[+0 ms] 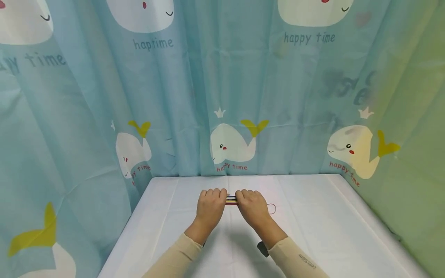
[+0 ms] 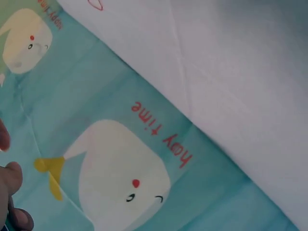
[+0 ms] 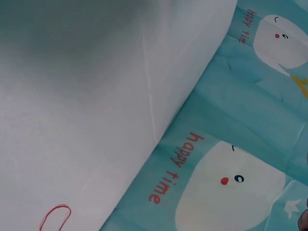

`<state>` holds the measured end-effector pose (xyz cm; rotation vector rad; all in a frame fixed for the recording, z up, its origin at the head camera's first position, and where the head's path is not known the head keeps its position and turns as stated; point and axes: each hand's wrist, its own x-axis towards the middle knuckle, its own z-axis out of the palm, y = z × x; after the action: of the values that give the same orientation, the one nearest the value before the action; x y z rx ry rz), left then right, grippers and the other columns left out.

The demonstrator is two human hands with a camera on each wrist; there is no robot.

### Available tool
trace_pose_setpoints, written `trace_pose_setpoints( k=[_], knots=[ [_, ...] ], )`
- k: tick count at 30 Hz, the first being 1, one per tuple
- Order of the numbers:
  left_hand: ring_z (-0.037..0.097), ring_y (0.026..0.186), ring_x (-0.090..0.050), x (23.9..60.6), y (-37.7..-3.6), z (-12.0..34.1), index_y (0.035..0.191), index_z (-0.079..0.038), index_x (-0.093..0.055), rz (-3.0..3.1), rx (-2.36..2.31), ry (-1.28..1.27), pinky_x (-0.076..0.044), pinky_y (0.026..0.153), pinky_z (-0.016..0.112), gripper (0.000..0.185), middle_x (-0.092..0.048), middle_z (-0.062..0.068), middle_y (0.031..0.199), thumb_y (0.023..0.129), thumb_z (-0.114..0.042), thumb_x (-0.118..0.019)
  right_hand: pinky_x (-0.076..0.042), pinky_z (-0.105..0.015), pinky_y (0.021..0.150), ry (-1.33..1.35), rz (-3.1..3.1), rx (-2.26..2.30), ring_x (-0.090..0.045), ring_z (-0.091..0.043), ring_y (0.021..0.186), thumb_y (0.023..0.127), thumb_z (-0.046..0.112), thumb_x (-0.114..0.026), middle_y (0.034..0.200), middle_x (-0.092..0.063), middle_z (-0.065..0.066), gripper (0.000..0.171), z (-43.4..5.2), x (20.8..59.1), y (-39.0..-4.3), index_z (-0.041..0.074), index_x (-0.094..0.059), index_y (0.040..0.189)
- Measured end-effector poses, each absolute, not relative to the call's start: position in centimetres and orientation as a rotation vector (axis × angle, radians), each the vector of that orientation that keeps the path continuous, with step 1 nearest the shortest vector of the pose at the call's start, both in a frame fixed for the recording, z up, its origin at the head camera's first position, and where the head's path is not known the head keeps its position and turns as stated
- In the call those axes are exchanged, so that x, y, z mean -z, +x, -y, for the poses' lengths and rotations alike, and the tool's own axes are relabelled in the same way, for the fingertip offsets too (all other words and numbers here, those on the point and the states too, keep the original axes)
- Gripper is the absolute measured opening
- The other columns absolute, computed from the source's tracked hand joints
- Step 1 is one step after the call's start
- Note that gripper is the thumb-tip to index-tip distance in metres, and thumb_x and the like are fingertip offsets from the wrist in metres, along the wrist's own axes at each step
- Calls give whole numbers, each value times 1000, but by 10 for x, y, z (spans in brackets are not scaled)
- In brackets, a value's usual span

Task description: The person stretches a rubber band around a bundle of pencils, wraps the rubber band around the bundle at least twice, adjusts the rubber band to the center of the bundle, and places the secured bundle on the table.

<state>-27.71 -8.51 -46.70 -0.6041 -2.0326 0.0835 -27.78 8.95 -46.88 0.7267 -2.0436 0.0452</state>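
A bundle of thin pencils (image 1: pixel 231 200), dark, yellow and red, lies crosswise between my two hands above the white table. My left hand (image 1: pixel 210 204) grips its left end, knuckles up. Around the right end curl the fingers of my right hand (image 1: pixel 253 204), leaving only a short middle stretch of the bundle showing. At the left wrist view's edge a few fingertips (image 2: pixel 12 180) come in. Just a sliver of a finger (image 3: pixel 303 220) shows at the right wrist view's edge.
A thin red loop, like a rubber band (image 1: pixel 272 209), lies on the white table (image 1: pixel 313 224) right of my right hand. Blue curtains (image 1: pixel 187 96) with whale prints stand behind and to the left, a greenish one to the right. A black strap piece (image 1: pixel 263 249) shows by my right wrist.
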Motion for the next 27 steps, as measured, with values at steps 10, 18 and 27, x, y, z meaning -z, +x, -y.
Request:
trace_pose_setpoints(
  k=[10, 18, 27],
  knots=[
    [24, 54, -51, 462, -286, 98, 80, -11, -54, 2009, -98, -558, -31, 51, 34, 20, -52, 7, 64, 75, -8, -73, -41, -36, 51, 631, 2125, -89, -56, -25, 58, 69, 18, -83, 71, -59, -6, 32, -111, 457, -282, 5, -61, 88],
    [25, 57, -50, 448, -287, 111, 83, -11, -54, 1983, -117, -543, -32, 53, 34, 19, -49, 7, 65, 76, -7, -71, -47, -41, 61, 408, 2502, -130, -58, -27, 73, 78, 26, -80, 80, -61, -7, 32, -163, 486, -289, 4, -65, 95],
    [24, 59, -48, 444, -282, 108, 85, -9, -54, 2030, -118, -526, -33, 54, 34, 20, -48, 6, 68, 79, -11, -73, -47, -48, 84, 230, 3097, -431, -62, -29, 89, 82, 28, -76, 91, -64, -8, 34, -192, 528, -306, 3, -66, 102]
  ],
)
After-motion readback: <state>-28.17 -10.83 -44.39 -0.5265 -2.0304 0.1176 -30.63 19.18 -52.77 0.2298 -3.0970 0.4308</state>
